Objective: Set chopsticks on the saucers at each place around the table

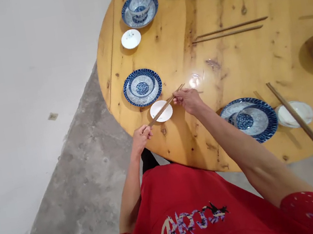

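A pair of brown chopsticks (164, 108) lies slanted just above a small white dish (163, 114) near the table's front edge. My left hand (141, 136) pinches their near end, off the table edge. My right hand (189, 99) grips their far end over the wooden round table (225, 60). Just beyond the dish sits a blue patterned plate (142, 87) with a matching bowl in it.
Another blue plate with a bowl (249, 118), a white dish (295, 113) and chopsticks (293, 113) across it lie at the right. A third plate and bowl (139, 7) with a white dish (131, 38) sit farther back. Loose chopsticks (229, 30) lie mid-table. Grey floor is at the left.
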The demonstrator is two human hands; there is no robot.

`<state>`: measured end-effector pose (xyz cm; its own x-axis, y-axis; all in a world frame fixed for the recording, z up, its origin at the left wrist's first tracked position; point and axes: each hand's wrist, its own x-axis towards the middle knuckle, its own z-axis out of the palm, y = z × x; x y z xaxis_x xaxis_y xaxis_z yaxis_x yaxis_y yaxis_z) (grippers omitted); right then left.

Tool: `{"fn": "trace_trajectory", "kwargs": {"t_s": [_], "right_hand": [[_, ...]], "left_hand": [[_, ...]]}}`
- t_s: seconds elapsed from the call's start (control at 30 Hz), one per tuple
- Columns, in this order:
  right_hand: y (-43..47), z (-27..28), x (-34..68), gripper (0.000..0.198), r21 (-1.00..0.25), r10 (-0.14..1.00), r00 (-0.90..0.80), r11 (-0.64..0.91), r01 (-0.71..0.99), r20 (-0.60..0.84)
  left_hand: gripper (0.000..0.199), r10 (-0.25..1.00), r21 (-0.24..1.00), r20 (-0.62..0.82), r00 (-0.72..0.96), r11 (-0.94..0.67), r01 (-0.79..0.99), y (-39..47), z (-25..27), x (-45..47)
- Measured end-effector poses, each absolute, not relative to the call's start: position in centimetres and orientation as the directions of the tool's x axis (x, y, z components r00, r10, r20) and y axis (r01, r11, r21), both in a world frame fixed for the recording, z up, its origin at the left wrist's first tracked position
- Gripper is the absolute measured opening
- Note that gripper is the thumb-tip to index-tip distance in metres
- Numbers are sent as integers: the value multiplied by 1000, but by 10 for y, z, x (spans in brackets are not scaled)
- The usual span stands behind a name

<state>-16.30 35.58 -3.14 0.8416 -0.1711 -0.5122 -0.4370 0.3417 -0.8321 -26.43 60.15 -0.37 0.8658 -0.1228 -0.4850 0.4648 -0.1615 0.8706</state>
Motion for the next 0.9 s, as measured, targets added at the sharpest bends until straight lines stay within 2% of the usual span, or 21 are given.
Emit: {"fn": "trace_trajectory", "kwargs": {"t_s": [0.2, 0.53, 0.9], "right_hand": [[366, -34, -163, 27, -782, -184, 785, 370, -502, -591], [367, -39, -163, 33, -800, -135, 821, 356, -483, -555], [366, -40, -163, 30, -795, -157, 810, 367, -483, -565]], "left_hand": [[28, -180, 838, -544, 820, -162, 521, 618, -17, -257], [29, -250, 815, -578, 777, -145, 561, 625, -24, -251], [30, -295, 821, -571, 766, -206, 532, 624, -27, -244]]}}
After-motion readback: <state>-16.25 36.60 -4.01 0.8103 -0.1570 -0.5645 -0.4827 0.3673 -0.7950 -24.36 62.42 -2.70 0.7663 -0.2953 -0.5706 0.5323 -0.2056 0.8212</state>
